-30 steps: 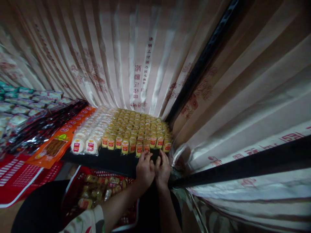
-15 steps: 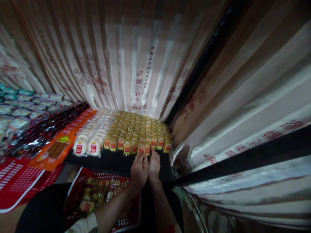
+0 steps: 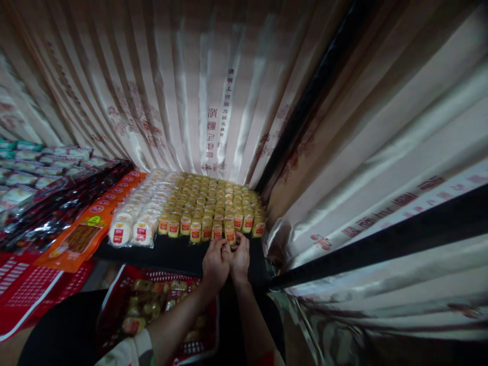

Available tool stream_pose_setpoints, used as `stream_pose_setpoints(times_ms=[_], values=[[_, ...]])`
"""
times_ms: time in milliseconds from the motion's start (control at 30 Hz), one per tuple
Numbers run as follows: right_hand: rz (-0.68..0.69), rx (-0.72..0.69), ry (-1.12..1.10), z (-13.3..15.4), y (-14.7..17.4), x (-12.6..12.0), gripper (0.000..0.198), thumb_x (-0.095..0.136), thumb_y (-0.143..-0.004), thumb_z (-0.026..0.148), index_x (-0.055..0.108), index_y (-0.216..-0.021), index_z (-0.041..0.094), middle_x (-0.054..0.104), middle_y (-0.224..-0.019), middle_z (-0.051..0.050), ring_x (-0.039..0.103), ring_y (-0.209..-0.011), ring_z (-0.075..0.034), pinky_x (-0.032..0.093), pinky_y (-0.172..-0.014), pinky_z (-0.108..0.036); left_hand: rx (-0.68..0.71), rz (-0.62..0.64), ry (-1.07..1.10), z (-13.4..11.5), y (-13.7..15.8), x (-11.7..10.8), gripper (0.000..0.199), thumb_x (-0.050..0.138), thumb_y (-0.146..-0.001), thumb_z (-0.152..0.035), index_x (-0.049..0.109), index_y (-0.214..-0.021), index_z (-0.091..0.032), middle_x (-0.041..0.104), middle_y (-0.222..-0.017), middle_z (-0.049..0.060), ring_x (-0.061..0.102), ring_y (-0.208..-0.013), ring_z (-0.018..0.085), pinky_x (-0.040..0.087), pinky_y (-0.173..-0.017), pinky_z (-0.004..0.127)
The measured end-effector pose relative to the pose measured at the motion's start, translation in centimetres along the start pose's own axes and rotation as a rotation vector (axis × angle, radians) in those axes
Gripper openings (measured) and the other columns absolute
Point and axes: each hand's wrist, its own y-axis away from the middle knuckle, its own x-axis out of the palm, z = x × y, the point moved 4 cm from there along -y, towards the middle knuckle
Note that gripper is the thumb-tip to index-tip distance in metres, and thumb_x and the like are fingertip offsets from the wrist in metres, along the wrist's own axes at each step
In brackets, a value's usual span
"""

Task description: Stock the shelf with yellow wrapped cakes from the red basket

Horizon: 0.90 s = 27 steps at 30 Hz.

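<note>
Both of my hands meet at the front of a dense block of small yellow pastries in clear wrappers (image 3: 195, 231), each with a red label. One wrapped pastry (image 3: 230, 233) stands slightly forward of its row, right at my fingertips. My left hand (image 3: 216, 264) has its fingers curled in against the lower left of this pastry. On its right side, my right hand (image 3: 240, 258) closes in with bent fingers. The hands touch each other, and they hide the pastry's lower edge. To the left lie rows of white round wrapped pastries (image 3: 141, 233).
Below the black shelf (image 3: 168, 254), a red basket (image 3: 114, 284) holds more wrapped pastries. Orange snack packets (image 3: 82, 236), dark shiny packets (image 3: 57, 203) and another red basket (image 3: 26, 284) are leftward. A pleated curtain (image 3: 179, 101) backs the shelf; a dark bar (image 3: 381, 239) crosses at right.
The view has shifted slightly. The pastry at my fingertips sits a little nearer to me relative to its neighbours, and my fingers are more curled around it.
</note>
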Motion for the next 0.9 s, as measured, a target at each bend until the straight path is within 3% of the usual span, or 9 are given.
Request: stream_pose_setpoints(times_ms=[133, 333, 533, 700, 900], values=[[-0.092, 0.023, -0.123, -0.1, -0.1, -1.3, 0.034, 0.053, -0.075, 0.030, 0.048, -0.106, 0.017, 0.054, -0.103, -0.010, 0.057, -0.085, -0.017, 0.052, -0.069, -0.031, 0.002, 0.011, 0.077, -0.5, -0.3, 0.4, 0.036, 0.040, -0.081, -0.014, 0.055, -0.114, -0.013, 0.061, -0.114, 0.010, 0.059, -0.101, 0.018, 0.044, -0.092, 0.031], [-0.115, 0.015, -0.183, -0.7, -0.3, -2.7, 0.036, 0.054, -0.078, 0.037, 0.048, -0.107, 0.016, 0.055, -0.106, -0.012, 0.057, -0.088, -0.017, 0.052, -0.068, -0.030, -0.047, 0.090, 0.176, -1.7, -2.7, 2.0, 0.037, 0.052, -0.081, -0.028, 0.053, -0.117, -0.019, 0.064, -0.110, 0.005, 0.059, -0.067, 0.011, 0.049, -0.075, 0.028], [-0.158, -0.015, -0.046, -2.0, -0.3, -3.6, 0.038, 0.046, -0.082, 0.034, 0.049, -0.113, 0.013, 0.053, -0.111, -0.015, 0.057, -0.088, -0.019, 0.052, -0.073, -0.034, -0.001, 0.094, 0.079, -2.8, -4.7, 3.8, 0.016, 0.055, -0.080, -0.020, 0.062, -0.094, -0.017, 0.065, -0.093, 0.004, 0.060, -0.083, 0.014, 0.047, -0.077, 0.026], [-0.191, -0.103, 0.082, -3.1, -0.3, -3.6, 0.043, 0.032, -0.086, 0.029, 0.046, -0.122, 0.010, 0.050, -0.122, -0.019, 0.046, -0.117, -0.025, 0.042, -0.094, -0.045, 0.038, 0.067, -0.030, -3.7, -5.3, 4.8, 0.019, 0.054, -0.082, -0.020, 0.061, -0.100, -0.016, 0.062, -0.100, 0.006, 0.058, -0.091, 0.017, 0.045, -0.083, 0.028], [-0.174, -0.065, 0.068, -4.4, -0.5, -3.2, 0.048, 0.031, -0.085, 0.030, 0.045, -0.125, 0.008, 0.050, -0.126, -0.019, 0.044, -0.120, -0.024, 0.038, -0.098, -0.044, 0.027, 0.082, -0.154, -4.3, -5.6, 5.7, 0.026, 0.051, -0.084, -0.022, 0.058, -0.108, -0.016, 0.056, -0.110, 0.011, 0.057, -0.096, 0.020, 0.045, -0.084, 0.029]])
